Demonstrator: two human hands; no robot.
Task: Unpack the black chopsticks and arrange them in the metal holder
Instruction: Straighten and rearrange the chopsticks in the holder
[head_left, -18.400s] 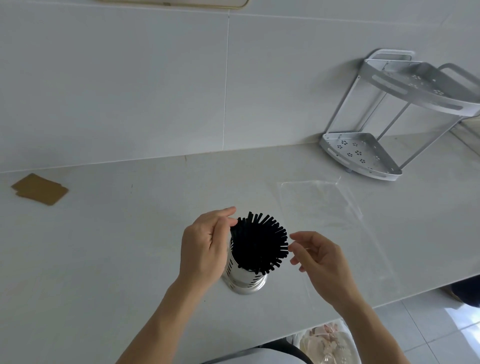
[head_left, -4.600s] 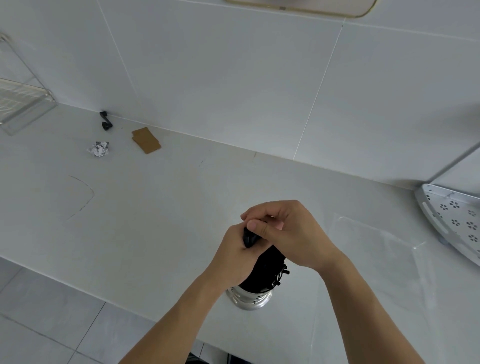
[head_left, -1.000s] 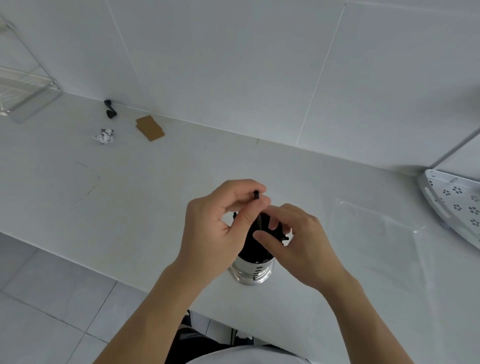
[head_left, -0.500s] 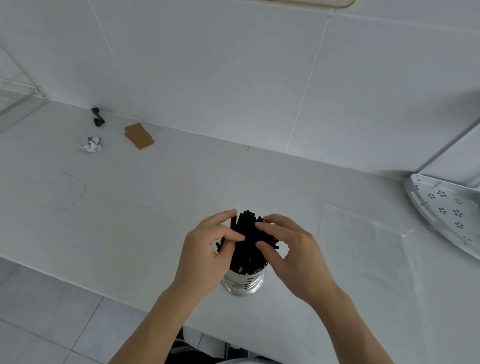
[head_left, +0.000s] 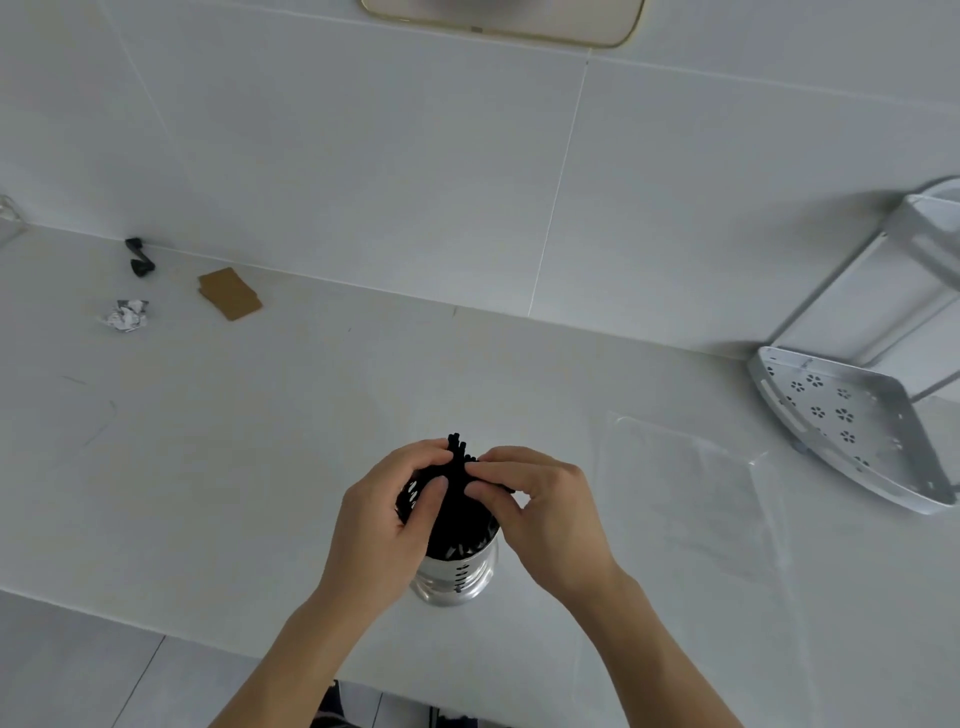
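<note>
White counter (head_left: 260, 467), tiled wall (head_left: 363, 156)

My chopsticks (head_left: 457, 512) are black, their holder (head_left: 457, 577) shiny silver with small dark slots. The corner rack (head_left: 852, 431) is pale grey, punched with flower-shaped holes. The cardboard (head_left: 229, 293) is brown.

Soft, even daylight fills the scene, leaving only faint shadows on the pale tabletop (head_left: 260, 467). Straight lines bow toward the edges, and focus is slightly soft.
</note>
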